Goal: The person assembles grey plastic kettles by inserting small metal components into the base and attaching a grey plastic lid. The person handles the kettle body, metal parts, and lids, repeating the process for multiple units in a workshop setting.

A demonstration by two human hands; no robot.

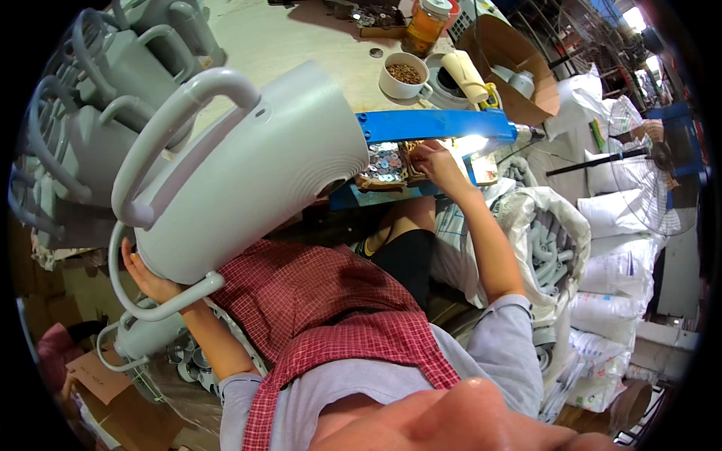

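Observation:
A large grey plastic watering can (256, 165) with looped handles lies tilted in front of me. My left hand (154, 284) supports its lower left end, fingers spread along the wall beside a handle. The can's right end meets the blue machine arm (432, 124); whether it sits around the arm is hidden. My right hand (440, 167) is in a small parts box (416, 179) under the arm, fingertips pinched together. Anything between them is too small to make out. Beside it, another box holds flat metal washers (385, 161). A bright lamp (471, 143) shines next to my right wrist.
Several grey watering cans (124, 83) crowd the table's left side. A white cup (404, 77) of small brassy parts and an amber jar (427, 28) stand behind the arm. At right are a sack (545, 248) of grey curved pieces, a cardboard box (511, 60) and a fan (658, 158).

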